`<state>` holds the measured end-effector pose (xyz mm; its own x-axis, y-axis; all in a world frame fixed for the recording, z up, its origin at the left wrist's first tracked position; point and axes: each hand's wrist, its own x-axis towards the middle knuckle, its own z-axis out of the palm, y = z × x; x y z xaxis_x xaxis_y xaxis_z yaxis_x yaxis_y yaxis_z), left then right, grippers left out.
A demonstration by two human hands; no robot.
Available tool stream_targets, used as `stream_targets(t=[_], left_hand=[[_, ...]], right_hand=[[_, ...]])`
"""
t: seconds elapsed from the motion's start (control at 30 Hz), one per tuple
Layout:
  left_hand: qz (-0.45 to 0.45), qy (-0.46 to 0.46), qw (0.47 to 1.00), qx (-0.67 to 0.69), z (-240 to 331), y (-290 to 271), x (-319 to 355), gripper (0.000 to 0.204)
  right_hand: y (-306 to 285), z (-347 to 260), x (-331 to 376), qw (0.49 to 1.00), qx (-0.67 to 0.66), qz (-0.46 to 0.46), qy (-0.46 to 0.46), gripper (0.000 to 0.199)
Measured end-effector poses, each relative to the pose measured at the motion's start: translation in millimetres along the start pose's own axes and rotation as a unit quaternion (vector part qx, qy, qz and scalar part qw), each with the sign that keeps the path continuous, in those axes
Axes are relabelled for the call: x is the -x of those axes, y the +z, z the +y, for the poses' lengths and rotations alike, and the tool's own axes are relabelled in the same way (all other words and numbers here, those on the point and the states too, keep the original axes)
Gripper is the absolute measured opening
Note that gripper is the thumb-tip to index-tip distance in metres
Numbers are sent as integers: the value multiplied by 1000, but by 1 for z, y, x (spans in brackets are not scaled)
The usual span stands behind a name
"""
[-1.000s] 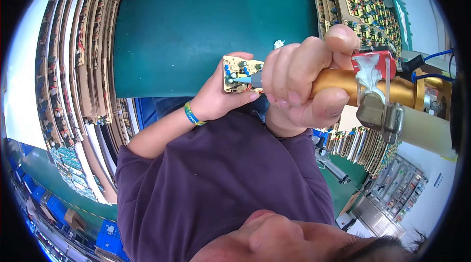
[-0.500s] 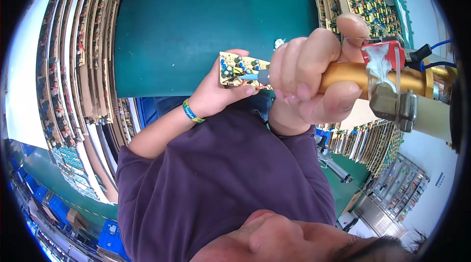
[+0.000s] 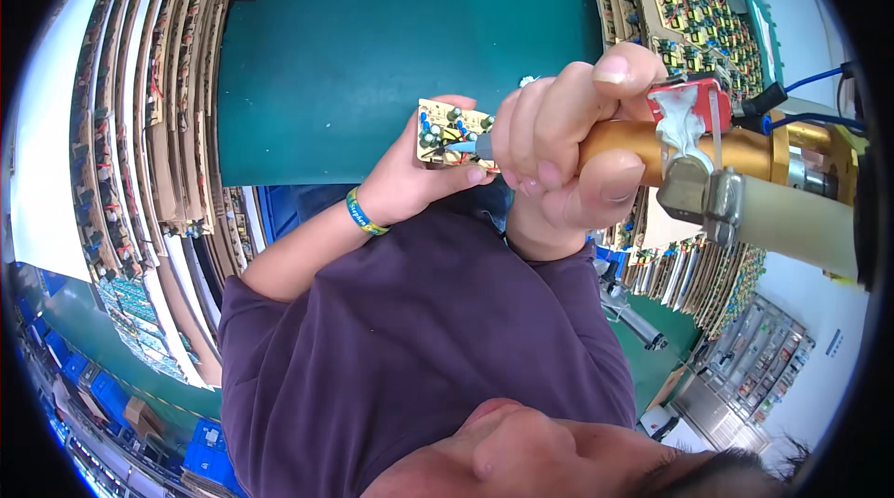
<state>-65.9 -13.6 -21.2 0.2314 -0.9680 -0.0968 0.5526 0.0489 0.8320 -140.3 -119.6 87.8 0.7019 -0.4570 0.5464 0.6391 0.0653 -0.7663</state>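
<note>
Above the teal table's near edge, my left hand (image 3: 408,170) grips a small tan circuit board (image 3: 436,110) by its left end. Green and blue round components stand on the board's upper face. My right hand (image 3: 559,130) is closed round a gold-barrelled dispensing gun (image 3: 622,148), with the thumb below and the index finger raised near its red trigger block (image 3: 706,107). White residue is smeared over that block. The gun's pale-blue nozzle (image 3: 468,148) points left, its tip among the components; whether it touches the board I cannot tell. My right fingers hide the board's right end.
Tall stacks of cardboard sheets with circuit boards (image 3: 168,79) line the left side. More board-filled sheets (image 3: 694,9) stand at the far right, and another stack (image 3: 694,265) nearer. Blue cables (image 3: 819,81) and a pale hose (image 3: 792,218) run off right from the gun. The teal tabletop (image 3: 372,41) stretches ahead.
My right hand and the dispensing gun have shifted left, carrying the nozzle tip a little further left over the board. The left hand and the circuit board have stayed nearly still.
</note>
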Motion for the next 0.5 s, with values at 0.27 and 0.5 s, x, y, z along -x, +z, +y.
stream_targets(t=[0.27, 0.5], left_hand=[[11, -12, 1000, 20, 2, 3, 3, 64], [8, -19, 1000, 16, 2, 4, 3, 63]], right_hand=[[5, 3, -1, 999, -17, 28, -3, 52], [-8, 3, 1, 999, -30, 10, 16, 61]])
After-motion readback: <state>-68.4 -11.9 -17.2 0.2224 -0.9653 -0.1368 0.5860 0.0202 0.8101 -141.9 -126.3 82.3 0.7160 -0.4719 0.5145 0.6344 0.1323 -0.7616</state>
